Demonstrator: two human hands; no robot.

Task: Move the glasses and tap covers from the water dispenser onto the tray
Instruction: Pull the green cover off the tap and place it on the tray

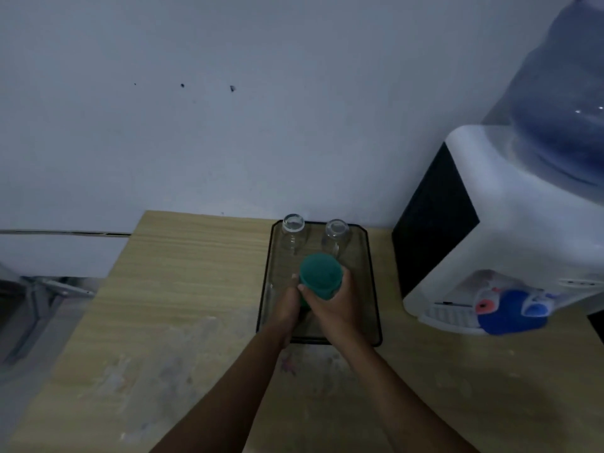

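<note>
A dark-rimmed tray (372,289) lies on the wooden table beside the water dispenser (510,243). Two clear glasses (293,237) (336,238) stand upside down at the tray's far end. Over the tray's middle both my hands hold a green cup-shaped cover (321,276). My right hand (336,305) wraps its right side with the thumb on its front. My left hand (287,308) grips its lower left part. A blue cover (513,310) sits over the dispenser's taps, next to a red tap (484,306).
The wooden table (183,305) reaches left to an edge, with metal furniture (42,299) beyond it. A white wall stands behind. A large blue water bottle (565,103) tops the dispenser at the right.
</note>
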